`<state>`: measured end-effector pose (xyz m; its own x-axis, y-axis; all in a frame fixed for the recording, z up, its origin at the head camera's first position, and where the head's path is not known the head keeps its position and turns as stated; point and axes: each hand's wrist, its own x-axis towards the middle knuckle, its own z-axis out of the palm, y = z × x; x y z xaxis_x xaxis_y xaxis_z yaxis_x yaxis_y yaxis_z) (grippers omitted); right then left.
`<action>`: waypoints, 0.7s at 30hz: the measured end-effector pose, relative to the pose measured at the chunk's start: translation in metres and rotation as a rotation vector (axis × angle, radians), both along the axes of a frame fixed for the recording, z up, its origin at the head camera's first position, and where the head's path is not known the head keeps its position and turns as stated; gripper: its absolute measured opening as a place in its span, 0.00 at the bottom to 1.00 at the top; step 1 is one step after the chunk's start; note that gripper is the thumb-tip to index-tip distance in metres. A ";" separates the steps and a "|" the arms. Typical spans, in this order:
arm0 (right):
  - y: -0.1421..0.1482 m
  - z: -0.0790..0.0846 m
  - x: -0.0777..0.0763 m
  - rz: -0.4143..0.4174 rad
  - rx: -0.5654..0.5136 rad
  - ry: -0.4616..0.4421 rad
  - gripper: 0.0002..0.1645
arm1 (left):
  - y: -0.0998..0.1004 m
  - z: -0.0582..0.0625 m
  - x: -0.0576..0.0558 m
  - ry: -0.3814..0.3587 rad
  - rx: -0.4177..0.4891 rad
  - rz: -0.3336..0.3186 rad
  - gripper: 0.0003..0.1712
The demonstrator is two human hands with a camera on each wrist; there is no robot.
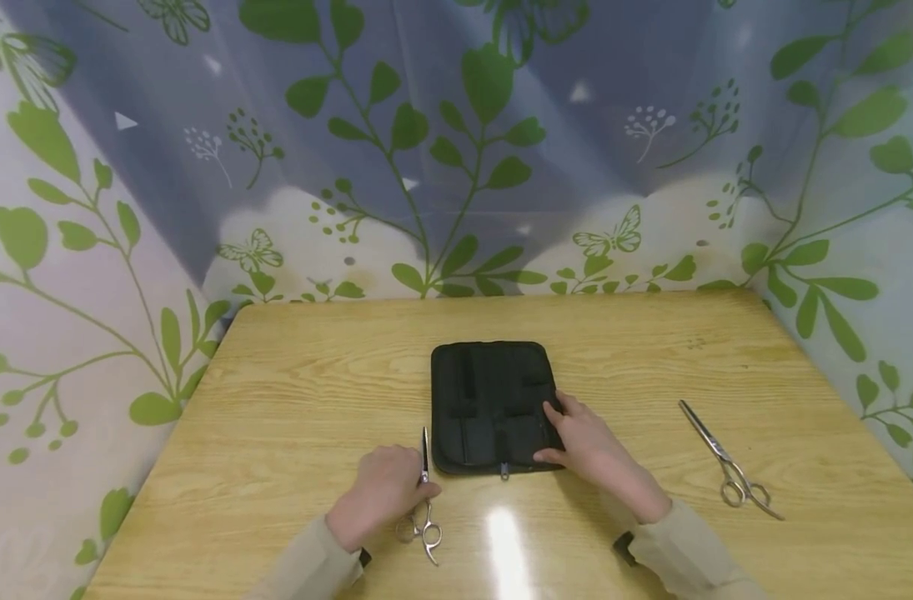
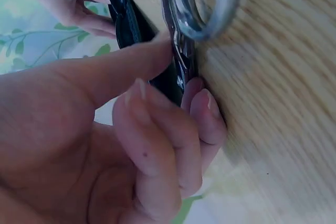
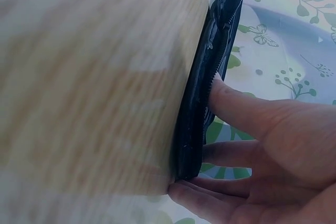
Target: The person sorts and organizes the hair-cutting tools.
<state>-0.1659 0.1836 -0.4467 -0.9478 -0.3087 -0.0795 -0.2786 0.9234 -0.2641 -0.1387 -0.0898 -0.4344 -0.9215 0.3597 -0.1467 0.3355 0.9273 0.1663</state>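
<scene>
My left hand [image 1: 384, 487] pinches a pair of silver scissors [image 1: 428, 529] near the pivot, thumb on one side and fingertips on the other. Their tips point away from me and the finger rings toward me, beside the left front corner of a black zip case [image 1: 482, 442]. In the left wrist view the finger rings of the scissors [image 2: 228, 9] show close up. The case lies open and flat, with slots and elastic loops inside. My right hand [image 1: 594, 446] rests on its right edge, thumb and fingers spread. In the right wrist view the thumb touches the zip edge [image 3: 220, 51].
A second pair of scissors [image 1: 719, 450], with one toothed-looking long blade, lies on the right of the wooden table [image 1: 313, 358]. A zip pull [image 1: 504, 472] hangs at the case's front edge. A leaf-patterned curtain [image 1: 441, 167] borders the table behind and at both sides.
</scene>
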 end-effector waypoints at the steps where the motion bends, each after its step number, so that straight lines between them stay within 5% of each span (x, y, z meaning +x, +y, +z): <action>1: 0.000 0.000 0.000 -0.001 0.000 0.001 0.46 | -0.001 0.000 0.000 -0.001 -0.004 -0.001 0.24; 12: 0.001 -0.003 0.000 0.000 0.008 0.004 0.46 | -0.006 0.001 -0.004 -0.062 0.107 0.029 0.21; 21: 0.000 -0.003 0.000 0.007 0.007 0.013 0.46 | -0.017 0.000 -0.013 -0.075 0.105 0.103 0.24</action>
